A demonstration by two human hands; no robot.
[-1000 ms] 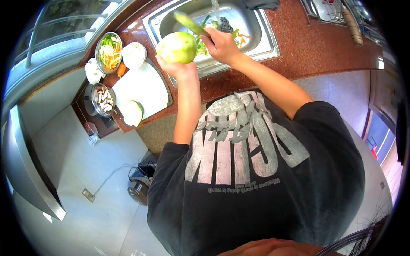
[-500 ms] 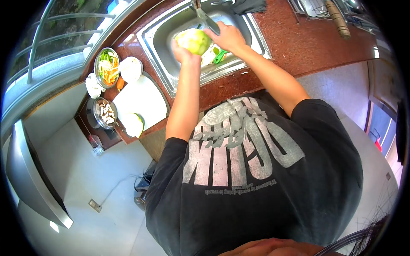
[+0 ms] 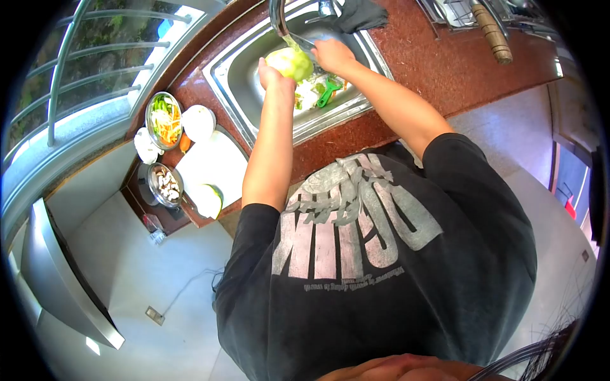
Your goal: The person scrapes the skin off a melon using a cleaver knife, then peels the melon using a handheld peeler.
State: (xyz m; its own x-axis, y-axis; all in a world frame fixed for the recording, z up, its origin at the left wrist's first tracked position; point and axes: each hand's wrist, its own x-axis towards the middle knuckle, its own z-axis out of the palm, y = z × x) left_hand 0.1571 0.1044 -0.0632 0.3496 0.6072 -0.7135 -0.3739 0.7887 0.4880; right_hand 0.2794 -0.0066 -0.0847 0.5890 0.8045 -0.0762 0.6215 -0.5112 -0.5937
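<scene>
Over the steel sink point(image 3: 244, 117), my left hand point(image 3: 270, 74) holds a round pale-green vegetable point(image 3: 287, 62) from its left and lower side. My right hand point(image 3: 333, 56) is closed on a knife, whose grey blade point(image 3: 302, 42) points up and left past the top of the vegetable, below the faucet point(image 3: 277, 18). The handle is hidden in my fingers. A green peeler point(image 3: 327, 93) lies in the sink among peelings and scraps point(image 3: 306, 96).
Left of the sink are a white cutting board point(image 3: 219, 164), a cut green-rimmed piece point(image 3: 208, 200), a carrot point(image 3: 185, 143), a white bowl point(image 3: 199, 123), a bowl of cut vegetables point(image 3: 165, 120) and mushrooms in a bowl point(image 3: 167, 185). A dark cloth point(image 3: 362, 16) and dish rack point(image 3: 445, 11) stand behind.
The vegetable and both hands have moved from the sink's front edge to farther inside it, nearer the faucet. The green peeler has come into view. Both hands keep their holds.
</scene>
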